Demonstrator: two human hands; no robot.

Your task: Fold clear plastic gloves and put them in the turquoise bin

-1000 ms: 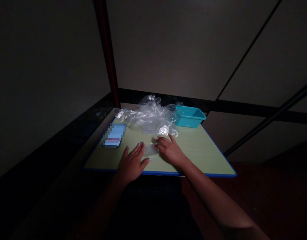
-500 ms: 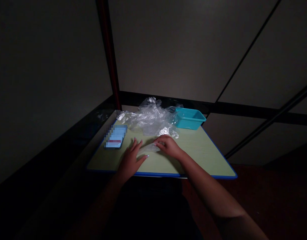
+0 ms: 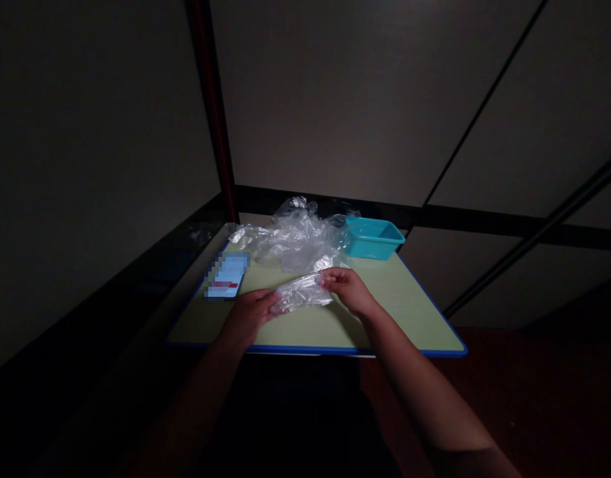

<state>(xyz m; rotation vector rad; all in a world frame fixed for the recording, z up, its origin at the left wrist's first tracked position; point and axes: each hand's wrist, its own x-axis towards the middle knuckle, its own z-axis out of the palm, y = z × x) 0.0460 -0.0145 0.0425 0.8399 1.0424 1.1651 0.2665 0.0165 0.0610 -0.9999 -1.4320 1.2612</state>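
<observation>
Grips one end of a crinkled strip of clear plastic [image 3: 302, 294] with the left hand [image 3: 243, 320], thumb and fingers closed on it and partly hidden by it. Pinches the other end with the right hand [image 3: 353, 290], fingers curled in towards the thumb. Holds the strip out between both hands, seemingly just above the table [image 3: 399, 315], nearer to the near edge than to the far one and roughly midway between the near corners. Looks like straightening or shaping the strip by hand. Calls next, by judgement, for light, even tension and a firm pinch at both ends, such thin film being apt to slip or crumple.

Just beyond the strip, shows a loose heap of clear plastic [image 3: 305, 239], spread along the far edge and out over the far left corner. Just beside the heap, at the far right corner, shows a turquoise tub [image 3: 372, 247], upright. By the left edge, beyond the left hand, shows a phone [image 3: 227, 273] lying flat, screen lit and too blurred to read.
</observation>
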